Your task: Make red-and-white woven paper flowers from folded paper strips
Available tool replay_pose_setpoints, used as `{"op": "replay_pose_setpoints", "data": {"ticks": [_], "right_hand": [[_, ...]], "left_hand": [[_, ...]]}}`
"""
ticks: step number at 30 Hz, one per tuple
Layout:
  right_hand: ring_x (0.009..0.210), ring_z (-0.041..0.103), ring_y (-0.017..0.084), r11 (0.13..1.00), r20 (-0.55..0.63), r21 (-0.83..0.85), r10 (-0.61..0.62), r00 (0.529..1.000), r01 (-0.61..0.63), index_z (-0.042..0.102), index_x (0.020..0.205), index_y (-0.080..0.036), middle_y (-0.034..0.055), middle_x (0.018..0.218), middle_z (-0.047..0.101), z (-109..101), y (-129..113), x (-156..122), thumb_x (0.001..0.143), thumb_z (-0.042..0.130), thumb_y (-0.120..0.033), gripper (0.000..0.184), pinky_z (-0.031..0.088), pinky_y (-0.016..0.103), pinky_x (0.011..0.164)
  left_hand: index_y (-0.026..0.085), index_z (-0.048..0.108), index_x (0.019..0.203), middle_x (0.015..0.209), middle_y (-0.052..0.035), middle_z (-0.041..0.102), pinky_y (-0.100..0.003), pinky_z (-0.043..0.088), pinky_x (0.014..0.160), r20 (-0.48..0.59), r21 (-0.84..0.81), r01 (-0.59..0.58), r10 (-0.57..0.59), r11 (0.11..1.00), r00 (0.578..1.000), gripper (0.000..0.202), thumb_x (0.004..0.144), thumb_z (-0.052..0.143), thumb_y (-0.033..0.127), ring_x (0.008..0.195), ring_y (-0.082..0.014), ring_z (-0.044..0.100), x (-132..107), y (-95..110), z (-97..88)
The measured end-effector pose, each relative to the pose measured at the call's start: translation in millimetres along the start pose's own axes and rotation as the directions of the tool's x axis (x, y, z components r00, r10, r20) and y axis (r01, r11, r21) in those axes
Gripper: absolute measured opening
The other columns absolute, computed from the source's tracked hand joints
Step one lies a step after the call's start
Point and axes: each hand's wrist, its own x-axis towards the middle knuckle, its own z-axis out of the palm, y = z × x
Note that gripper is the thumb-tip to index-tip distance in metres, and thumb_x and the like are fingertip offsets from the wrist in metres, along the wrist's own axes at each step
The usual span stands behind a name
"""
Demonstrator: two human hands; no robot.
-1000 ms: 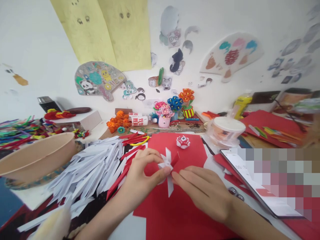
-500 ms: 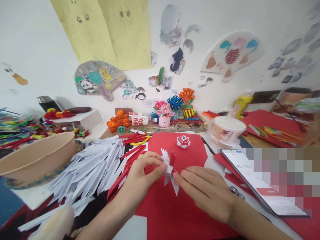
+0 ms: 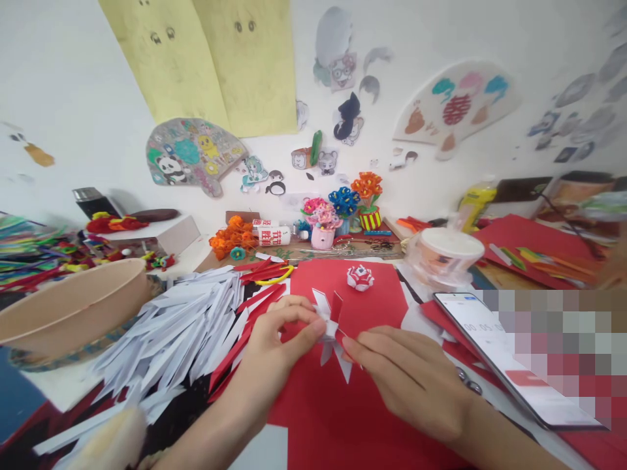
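Both my hands hold a small woven piece of red and white paper strips point(image 3: 332, 324) just above a red paper sheet point(image 3: 362, 405). My left hand point(image 3: 279, 343) pinches its left side with thumb and fingers. My right hand point(image 3: 401, 372) pinches a strip at its lower right with its fingertips. White and red strip ends stick out above and below the piece. A finished red and white paper flower point(image 3: 360, 277) lies on the red sheet beyond my hands.
A heap of white paper strips point(image 3: 171, 326) and some red strips point(image 3: 255, 300) lie at the left, beside a tan bowl point(image 3: 73, 303). A phone point(image 3: 509, 356) lies at the right, a lidded plastic tub point(image 3: 448, 254) behind it. Paper flower pots point(image 3: 343, 212) and a glue bottle point(image 3: 272, 235) stand by the wall.
The woven piece has turned in my fingers, its strips now pointing up and down differently. My right hand has shifted slightly lower and to the right.
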Motion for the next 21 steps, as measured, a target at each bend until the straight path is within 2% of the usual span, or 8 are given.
{"op": "replay_pose_setpoints", "data": {"ticks": [2, 4, 6, 8, 11, 14, 18, 21], "right_hand": [[0.064, 0.067, 0.015, 0.981, 0.029, 0.157, 0.114, 0.993, -0.117, 0.069, 0.088, -0.012, 0.0059, 0.072, 0.073, 0.4, 0.7, 1.1, 0.093, 0.049, -0.010, 0.021, 0.054, 0.024, 0.060], [0.067, 0.068, 0.014, 0.863, 0.163, 0.354, 0.323, 0.932, -0.361, 0.069, 0.090, -0.016, 0.0038, 0.077, 0.073, 0.2, 3.1, 2.8, 0.092, 0.057, -0.021, 0.014, 0.054, 0.022, 0.062], [0.069, 0.068, 0.012, 0.669, 0.331, 0.434, 0.505, 0.797, -0.604, 0.070, 0.090, -0.020, 0.0011, 0.080, 0.074, 0.2, 6.0, 4.7, 0.090, 0.061, -0.029, 0.013, 0.054, 0.021, 0.065], [0.069, 0.066, 0.013, 0.524, 0.445, 0.426, 0.588, 0.675, -0.737, 0.070, 0.087, -0.022, -0.0003, 0.079, 0.073, 1.6, 8.5, 5.8, 0.088, 0.062, -0.032, 0.012, 0.052, 0.021, 0.066], [0.066, 0.063, 0.014, 0.361, 0.582, 0.411, 0.602, 0.546, -0.837, 0.068, 0.080, -0.021, 0.0002, 0.072, 0.070, 7.8, 10.9, 4.1, 0.084, 0.066, -0.039, 0.019, 0.050, 0.025, 0.064], [0.068, 0.063, 0.016, 0.132, 0.670, 0.423, 0.620, 0.408, -0.896, 0.064, 0.083, -0.018, 0.0029, 0.077, 0.068, 15.9, 13.2, -1.1, 0.078, 0.069, -0.048, 0.030, 0.050, 0.027, 0.063], [0.087, 0.065, 0.021, -0.063, 0.740, 0.459, 0.579, 0.342, -0.886, 0.060, 0.111, -0.019, 0.0073, 0.098, 0.068, 20.6, 15.1, -6.0, 0.069, 0.077, -0.048, 0.053, 0.052, 0.031, 0.074], [0.092, 0.064, 0.021, -0.096, 0.766, 0.465, 0.543, 0.345, -0.880, 0.062, 0.108, -0.018, 0.0077, 0.102, 0.067, 17.8, 13.6, -3.6, 0.071, 0.076, -0.046, 0.048, 0.051, 0.032, 0.078]], "left_hand": [[0.020, 0.063, 0.063, 0.089, -0.0019, 0.058, -0.033, 0.038, 0.084, 0.026, -0.036, 0.029, -0.028, 0.999, 0.999, 0.021, 0.074, 0.068, 0.037, 0.087, -0.0195, 0.054, -0.1, 3.4, -0.6], [0.019, 0.062, 0.062, 0.088, -0.0021, 0.058, -0.032, 0.038, 0.083, 0.049, -0.031, 0.025, -0.024, 0.999, 0.999, 0.021, 0.075, 0.067, 0.035, 0.088, -0.0198, 0.053, 0.6, 6.7, -2.6], [0.019, 0.060, 0.061, 0.088, -0.0022, 0.058, -0.032, 0.038, 0.083, 0.072, -0.012, -0.009, 0.010, 1.000, 0.997, 0.021, 0.076, 0.066, 0.033, 0.087, -0.0197, 0.054, 2.0, 8.3, -5.4], [0.019, 0.060, 0.061, 0.086, -0.0020, 0.059, -0.032, 0.039, 0.083, 0.102, 0.007, -0.059, 0.058, 0.998, 0.993, 0.021, 0.077, 0.065, 0.031, 0.085, -0.0190, 0.054, 3.4, 7.9, -8.0], [0.020, 0.061, 0.062, 0.083, -0.0018, 0.059, -0.033, 0.040, 0.082, 0.133, 0.048, -0.145, 0.137, 0.988, 0.982, 0.020, 0.079, 0.063, 0.029, 0.082, -0.0186, 0.055, 4.6, 5.1, -10.0], [0.021, 0.063, 0.065, 0.082, -0.0016, 0.060, -0.033, 0.040, 0.082, 0.145, 0.085, -0.211, 0.197, 0.974, 0.970, 0.018, 0.081, 0.062, 0.028, 0.082, -0.0185, 0.056, 5.0, 2.3, -10.0], [0.021, 0.064, 0.069, 0.082, -0.0012, 0.061, -0.032, 0.040, 0.081, 0.154, 0.127, -0.257, 0.237, 0.958, 0.959, 0.015, 0.083, 0.062, 0.027, 0.084, -0.0183, 0.057, 5.3, 0.8, -9.1], [0.021, 0.063, 0.072, 0.084, -0.0014, 0.061, -0.033, 0.040, 0.083, 0.151, 0.190, -0.298, 0.272, 0.936, 0.950, 0.014, 0.084, 0.062, 0.028, 0.086, -0.0187, 0.056, 5.2, 0.1, -8.1]]}}
